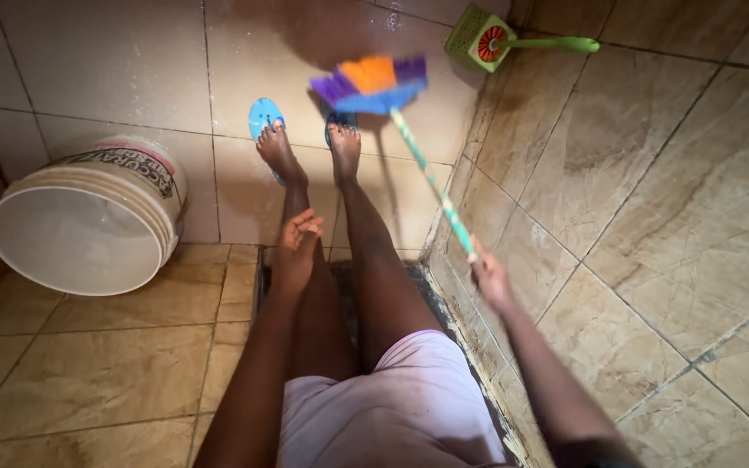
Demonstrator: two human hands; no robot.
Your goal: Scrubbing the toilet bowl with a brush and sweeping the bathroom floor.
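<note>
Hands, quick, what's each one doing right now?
Left hand: empty, fingers loosely curled, holding nothing.
Right hand: closed around the broom handle.

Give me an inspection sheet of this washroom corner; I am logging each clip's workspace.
Surface: tiled floor, beige and brown, wet-looking near the feet.
Job's things: broom with orange, purple and blue bristles and a green-and-white striped handle, bristle head down by the feet.
Clutter: white bucket lying on its side at left; green brush in its holder against the tiled wall.
Grippers: right hand grips the broom handle's end; left hand empty, resting on the left leg.
Cables: nothing seen.
Surroundings: blue sandals on the person's feet; pale shorts.
</note>
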